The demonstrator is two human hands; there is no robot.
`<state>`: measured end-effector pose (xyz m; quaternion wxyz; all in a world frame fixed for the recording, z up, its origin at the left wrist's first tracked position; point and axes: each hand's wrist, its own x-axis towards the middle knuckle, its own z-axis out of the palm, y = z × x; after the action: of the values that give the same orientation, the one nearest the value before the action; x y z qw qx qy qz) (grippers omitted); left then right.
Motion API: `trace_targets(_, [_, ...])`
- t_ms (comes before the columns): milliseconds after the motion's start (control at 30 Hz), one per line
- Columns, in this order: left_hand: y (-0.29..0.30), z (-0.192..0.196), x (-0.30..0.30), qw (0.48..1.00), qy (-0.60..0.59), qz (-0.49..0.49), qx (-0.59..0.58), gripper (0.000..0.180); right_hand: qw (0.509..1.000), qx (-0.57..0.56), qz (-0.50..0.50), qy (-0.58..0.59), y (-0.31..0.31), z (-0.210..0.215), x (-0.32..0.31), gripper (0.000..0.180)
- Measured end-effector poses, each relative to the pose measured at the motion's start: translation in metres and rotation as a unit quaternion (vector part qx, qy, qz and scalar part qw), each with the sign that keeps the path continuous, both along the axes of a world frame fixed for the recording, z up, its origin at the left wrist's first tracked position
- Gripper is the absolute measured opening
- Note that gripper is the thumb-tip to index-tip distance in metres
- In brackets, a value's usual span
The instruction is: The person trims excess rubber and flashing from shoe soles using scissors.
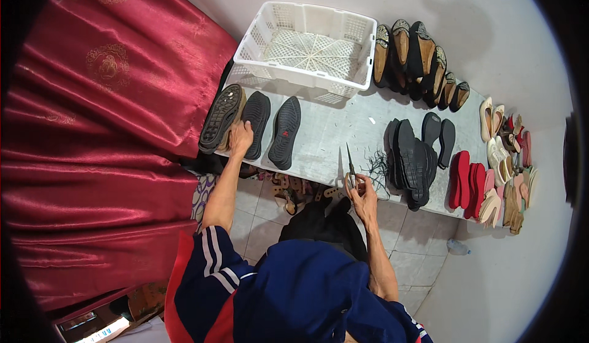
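My left hand (241, 139) is closed at the edge of a black ridged shoe sole (257, 117), its fingertips partly hidden between that sole and a brown-edged stack of soles (219, 119). Just to the right lies another black sole (285, 131) with a small red mark. At the table's front edge, my right hand (365, 199) grips a pair of scissors (351, 171) by the handles. The blades stand apart, pointing away from me. Thin black trimmings (379, 164) are scattered beside them.
A white plastic basket (300, 73) sits at the back of the grey table (328, 125). Black shoes with patterned uppers (420, 55) line the back right. Black soles (408, 156), red soles (460, 180) and light shoes (500, 159) crowd the right side. A red curtain (110, 159) hangs at left.
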<state>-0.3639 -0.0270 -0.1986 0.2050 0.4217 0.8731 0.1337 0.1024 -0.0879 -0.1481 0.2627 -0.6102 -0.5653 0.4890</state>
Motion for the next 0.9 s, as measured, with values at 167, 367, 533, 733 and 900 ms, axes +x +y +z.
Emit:
trace_targets(167, [0.007,0.031,0.055,0.998,0.039,-0.028,-0.043,0.112,0.999,0.002,-0.038,-0.002,-0.006,-0.009,0.013,0.047])
trace_targets(367, [0.005,0.04,0.072,0.992,0.072,-0.057,-0.088,0.136,0.999,-0.002,-0.048,0.003,-0.002,-0.002,0.009,0.047])
trace_targets(533, [-0.003,0.029,0.033,0.985,0.06,-0.076,-0.14,0.137,0.999,0.007,-0.035,0.012,0.003,-0.005,0.003,0.047])
trace_targets(733, [-0.006,0.031,0.052,0.985,0.105,-0.087,-0.108,0.137,0.999,0.011,-0.032,0.008,0.005,-0.01,0.005,0.048])
trace_targets(900, [-0.005,0.039,0.055,0.984,0.075,-0.093,-0.132,0.137,1.0,-0.003,-0.017,0.001,0.012,-0.005,-0.002,0.049])
